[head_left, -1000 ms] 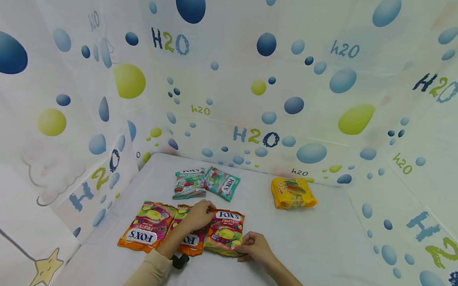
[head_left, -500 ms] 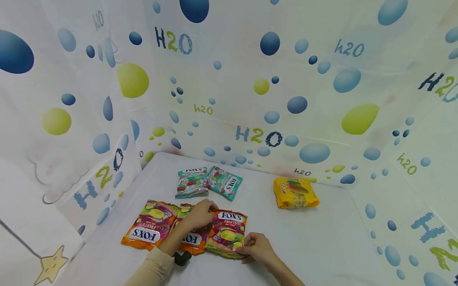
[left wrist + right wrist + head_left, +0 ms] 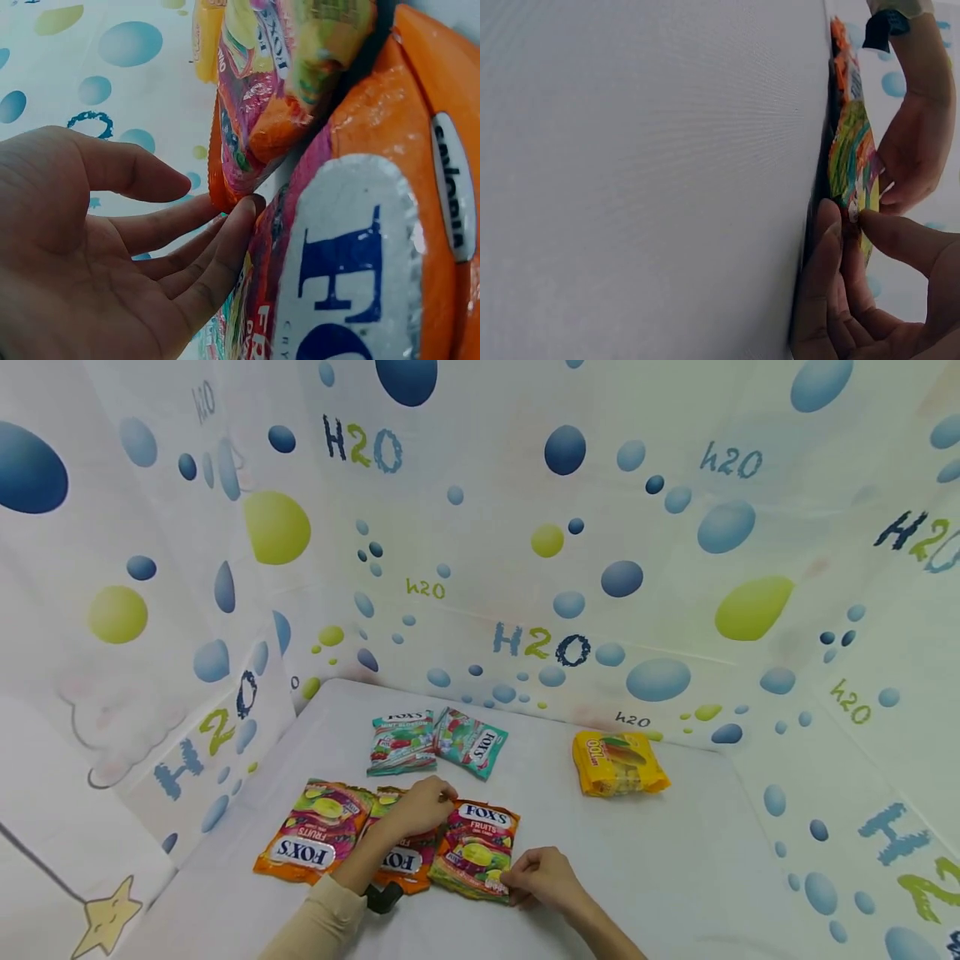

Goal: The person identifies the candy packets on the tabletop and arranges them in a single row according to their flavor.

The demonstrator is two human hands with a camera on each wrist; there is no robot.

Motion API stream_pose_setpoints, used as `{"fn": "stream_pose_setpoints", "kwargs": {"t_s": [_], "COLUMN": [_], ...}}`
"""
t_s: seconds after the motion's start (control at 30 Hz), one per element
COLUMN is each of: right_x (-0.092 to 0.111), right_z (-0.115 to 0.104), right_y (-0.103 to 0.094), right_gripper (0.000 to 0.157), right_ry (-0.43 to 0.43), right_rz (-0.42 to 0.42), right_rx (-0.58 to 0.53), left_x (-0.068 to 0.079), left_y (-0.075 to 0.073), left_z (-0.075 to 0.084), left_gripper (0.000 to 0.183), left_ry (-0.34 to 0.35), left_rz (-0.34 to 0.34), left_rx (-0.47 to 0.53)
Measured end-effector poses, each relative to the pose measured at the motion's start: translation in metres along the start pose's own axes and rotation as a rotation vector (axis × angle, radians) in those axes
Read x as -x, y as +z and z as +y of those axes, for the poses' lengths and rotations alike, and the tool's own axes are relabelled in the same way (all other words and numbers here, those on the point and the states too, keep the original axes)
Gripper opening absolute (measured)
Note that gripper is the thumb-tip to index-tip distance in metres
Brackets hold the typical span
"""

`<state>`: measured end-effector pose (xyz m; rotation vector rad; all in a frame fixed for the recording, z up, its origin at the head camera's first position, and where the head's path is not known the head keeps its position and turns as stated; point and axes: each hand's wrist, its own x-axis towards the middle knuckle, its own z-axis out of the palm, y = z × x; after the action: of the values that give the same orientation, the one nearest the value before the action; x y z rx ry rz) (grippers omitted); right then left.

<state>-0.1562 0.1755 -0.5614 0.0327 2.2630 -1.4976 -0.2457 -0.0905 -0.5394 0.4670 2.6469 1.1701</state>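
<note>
An orange candy bag (image 3: 474,852) labelled FOX'S Fruits lies on the white table, its lettering upright in the head view. The right hand (image 3: 546,878) pinches its lower right corner between thumb and fingers, as the right wrist view confirms. At the bag's upper left corner is the left hand (image 3: 420,810). In the left wrist view the left fingers (image 3: 176,281) touch that corner, while the thumb stays apart from it. A second orange bag (image 3: 403,860), upside down, is partly hidden under the left forearm. Left of it lies a third one (image 3: 311,835), also upside down.
Two green FOX'S mint bags (image 3: 402,743) lie side by side toward the back. A yellow packet with a mango picture (image 3: 619,765) sits at the back right. Printed white sheets (image 3: 480,527) enclose the table (image 3: 675,877) at the back and both sides.
The head view shifted slightly early on. Since half a second ago the right hand has moved a little to the right at the bag's corner. The other bags stay in place.
</note>
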Motion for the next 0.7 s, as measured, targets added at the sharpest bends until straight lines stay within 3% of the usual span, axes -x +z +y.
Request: {"fn": "stream_pose_setpoints", "kwargs": {"t_s": [0.23,0.47,0.7], "right_x": [-0.003,-0.010,-0.027], "right_z": [-0.003,-0.008,-0.020], "right_y": [-0.006,-0.015,-0.020], "right_gripper": [0.021,0.024,0.024], "right_ry": [-0.011,-0.077,-0.138], "right_rz": [0.063,0.078,0.107], "right_rx": [0.065,0.032,0.050], "left_x": [0.001,-0.001,0.001], "left_y": [-0.007,-0.011,-0.020], "left_z": [-0.006,-0.012,-0.011], "left_gripper": [0.029,0.031,0.032], "left_ry": [-0.035,-0.047,-0.039], "left_rz": [-0.025,-0.049,-0.011], "left_rx": [0.106,0.201,0.230]}}
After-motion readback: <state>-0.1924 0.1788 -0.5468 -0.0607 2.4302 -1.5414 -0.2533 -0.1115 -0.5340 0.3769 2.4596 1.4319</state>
